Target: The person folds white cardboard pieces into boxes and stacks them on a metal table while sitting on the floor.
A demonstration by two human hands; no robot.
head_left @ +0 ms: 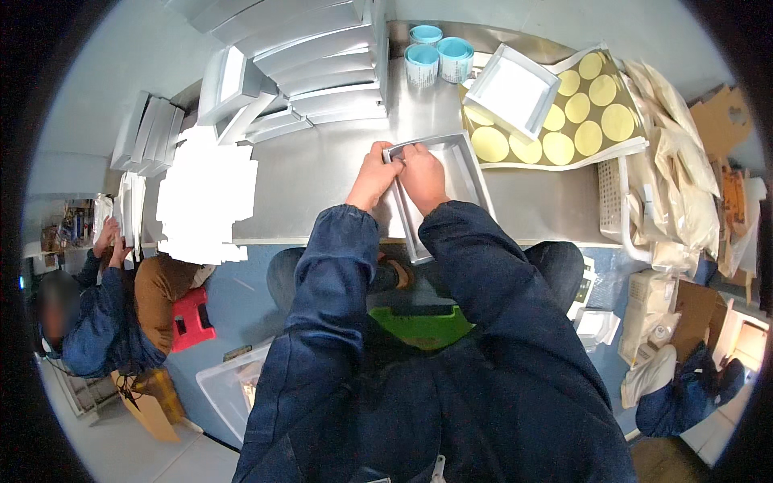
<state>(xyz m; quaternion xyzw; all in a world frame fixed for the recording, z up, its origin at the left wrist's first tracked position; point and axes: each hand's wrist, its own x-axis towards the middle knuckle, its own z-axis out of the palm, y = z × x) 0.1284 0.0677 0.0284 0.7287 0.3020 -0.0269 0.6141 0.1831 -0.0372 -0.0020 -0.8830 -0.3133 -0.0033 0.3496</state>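
A shallow grey cardboard box lies open side up, tilted at the front edge of the metal table, its near end reaching past that edge. At its far left corner, the fingers of my left hand wrap round the left wall. My right hand reaches inside the box, its fingers closed against the same wall and close to the left fingers. What the fingertips pinch beyond the wall is hidden. A second open box, white inside, rests to the far right on a sheet of round yellow stickers.
Grey boxes are stacked at the back left. White flat cardboard blanks lie left of my hands. Three blue rolls stand at the back. A white basket and beige bags are rightward. A co-worker sits at left, another at right.
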